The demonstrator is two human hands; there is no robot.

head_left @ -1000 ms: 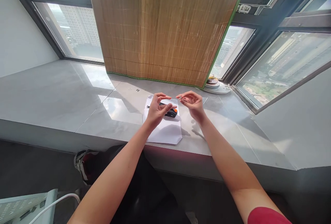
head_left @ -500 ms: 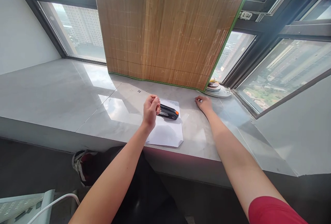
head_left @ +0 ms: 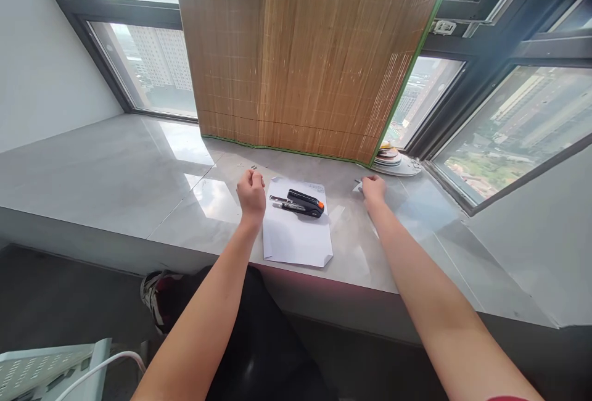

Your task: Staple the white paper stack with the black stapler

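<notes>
A black stapler (head_left: 299,203) with an orange tip lies on a white sheet of paper (head_left: 296,234) near the front edge of a grey stone window ledge (head_left: 115,173). The stapler's long axis runs roughly left to right, the orange end pointing right and a thin metal part projecting from its left end. It lies between the two hands, well nearer the left one.

The left hand (head_left: 251,193) rests at the sheet's upper left corner, just beside the stapler's left end, curled into a loose fist; whether it holds anything cannot be told. The right hand (head_left: 372,189) rests on the ledge off the sheet, apart from the stapler, fingers bent down onto a small pale scrap (head_left: 357,186); what that scrap is cannot be told.

Small dark specks (head_left: 253,168) lie on the ledge just beyond the left hand. Behind the sheet hangs a bamboo blind (head_left: 305,49) edged in green, and a stack of small dishes (head_left: 393,159) stands in the corner beyond the right hand.

The sheet bears faint print near its upper right corner, too small to read. No brand mark on the stapler is legible.
</notes>
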